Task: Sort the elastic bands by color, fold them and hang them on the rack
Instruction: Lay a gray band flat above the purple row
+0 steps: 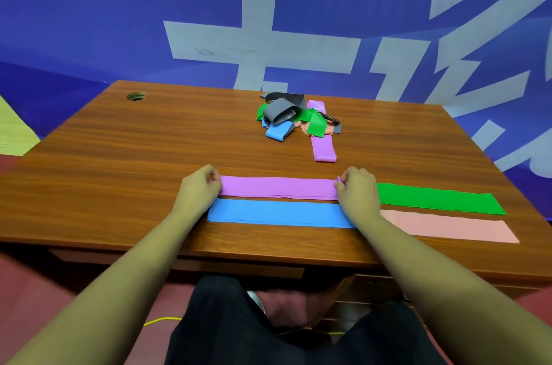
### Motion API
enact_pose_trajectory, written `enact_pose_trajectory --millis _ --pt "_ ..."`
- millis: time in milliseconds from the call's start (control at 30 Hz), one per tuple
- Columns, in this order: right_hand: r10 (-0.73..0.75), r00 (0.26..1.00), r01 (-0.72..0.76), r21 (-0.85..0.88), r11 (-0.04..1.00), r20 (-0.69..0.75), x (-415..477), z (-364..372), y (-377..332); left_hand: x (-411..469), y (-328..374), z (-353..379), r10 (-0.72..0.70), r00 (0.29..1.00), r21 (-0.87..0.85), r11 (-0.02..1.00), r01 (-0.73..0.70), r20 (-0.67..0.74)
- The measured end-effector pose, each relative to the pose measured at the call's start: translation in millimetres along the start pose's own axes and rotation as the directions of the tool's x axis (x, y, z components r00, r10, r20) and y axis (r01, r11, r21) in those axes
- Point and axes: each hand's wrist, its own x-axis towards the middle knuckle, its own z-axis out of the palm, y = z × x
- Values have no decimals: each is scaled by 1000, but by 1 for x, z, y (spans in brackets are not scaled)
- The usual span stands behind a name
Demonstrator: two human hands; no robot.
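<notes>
A flat purple elastic band (279, 188) lies smooth and straight along the near part of the brown wooden desk (119, 155). The left hand (198, 188) pinches its left end with curled fingers, and the right hand (358, 190) pinches its right end. Just beside it lie a flat blue band (277, 213), a green band (439, 199) and a pink band (448, 225). A tangled pile of bands (294, 118) sits farther back.
</notes>
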Motion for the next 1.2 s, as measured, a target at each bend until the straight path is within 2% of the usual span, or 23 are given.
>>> enact_pose_trajectory --millis 133,233,367,500,667,767,867,1000,1100,1200 --pt "9 1000 -9 6 1000 -7 4 -4 -2 8 0 5 60 997 163 985 -52 -45" --pt "0 1000 -1 53 999 12 17 -12 -7 17 21 6 130 989 199 973 -114 -70" --pt "-42 995 33 108 994 86 44 -19 -18 43 56 17 208 978 133 970 -203 -27" --pt "-106 983 83 151 985 147 75 -14 -42 78 80 30 182 983 69 980 -184 32" --pt "-174 974 143 202 969 143 117 9 -80 133 88 43 158 988 3 988 -158 -2" --pt "-206 971 178 208 962 119 152 27 -94 171 93 51 210 978 6 978 -210 -6" --pt "-226 968 197 219 956 113 186 44 -101 202 101 59 252 967 -29 967 -252 37" --pt "-280 944 239 225 945 174 213 61 -98 224 100 73 276 951 -56 961 -271 141" --pt "-302 942 258 257 932 149 214 66 -92 227 96 78 320 942 -94 946 -312 99" --pt "-278 957 235 348 908 79 213 56 -93 223 103 70 344 938 -222 918 -328 40"
